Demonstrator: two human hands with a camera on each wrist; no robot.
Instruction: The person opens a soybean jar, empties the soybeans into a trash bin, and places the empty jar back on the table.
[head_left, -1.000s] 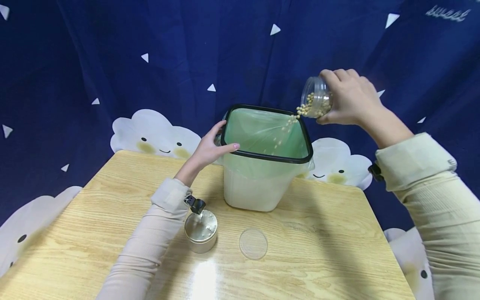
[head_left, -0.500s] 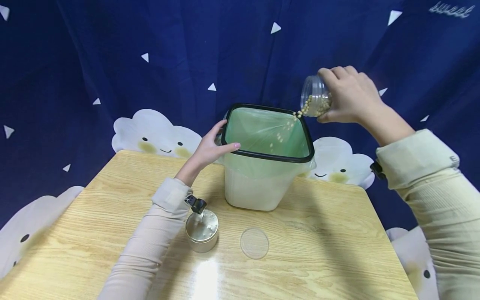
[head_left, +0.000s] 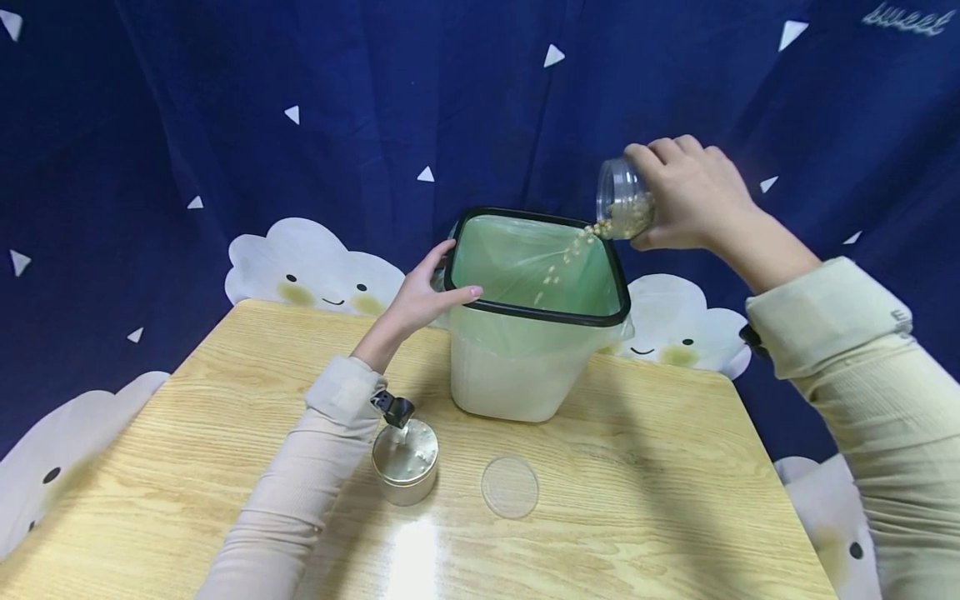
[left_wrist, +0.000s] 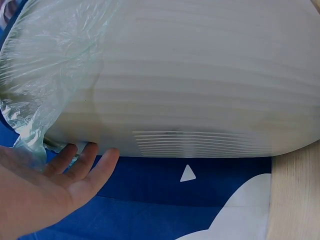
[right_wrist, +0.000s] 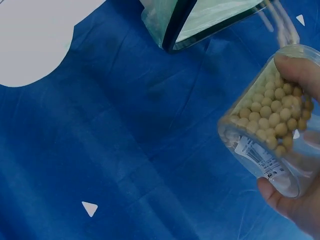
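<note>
My right hand grips a clear plastic jar tilted over the far right of a white trash bin. Round, pale yellow soybeans fill the jar's lower side in the right wrist view; some tumble from its mouth into the bin. A green plastic bag lines the bin, held under a black rim. At the bin's left corner my left hand holds the rim, thumb over the front edge. Its other fingers lie along the outer wall in the left wrist view. The bin's bottom inside is hidden.
A round metallic tin stands on the wooden table beside my left forearm. Right of it lies a clear round lid. A blue curtain with white triangles and clouds hangs behind the table.
Soybeans keep falling into the bin, and fewer are left in the jar. My right hand has moved the jar slightly left. The left hand stays on the rim.
</note>
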